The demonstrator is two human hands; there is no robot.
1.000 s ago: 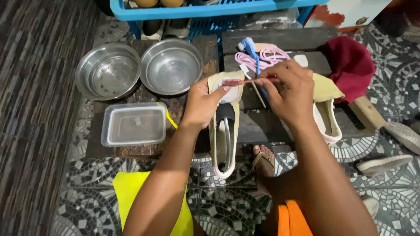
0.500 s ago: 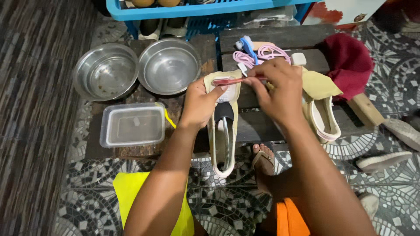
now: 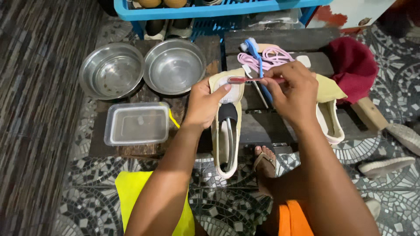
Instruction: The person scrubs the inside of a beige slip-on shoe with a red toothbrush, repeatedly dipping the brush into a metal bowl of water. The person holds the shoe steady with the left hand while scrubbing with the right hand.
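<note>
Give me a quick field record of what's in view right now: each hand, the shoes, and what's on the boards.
left hand: grips cream shoe at its toe end
right hand: holds red toothbrush across the shoe's toe
second shoe: lies right of the right hand
bowls: two steel bowls, empty, side by side
plastic box: clear, below bowls
pink laces: piled behind the hands

Steel bowls (image 3: pixel 144 70) and plastic tub (image 3: pixel 137 123) left; dark planks (image 3: pixel 280 41) beyond cluttered.

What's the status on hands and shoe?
Left hand grips cream shoe at the toe. Right hand holds red toothbrush across it. Second shoe beside, apart. Nothing in the way.
</note>
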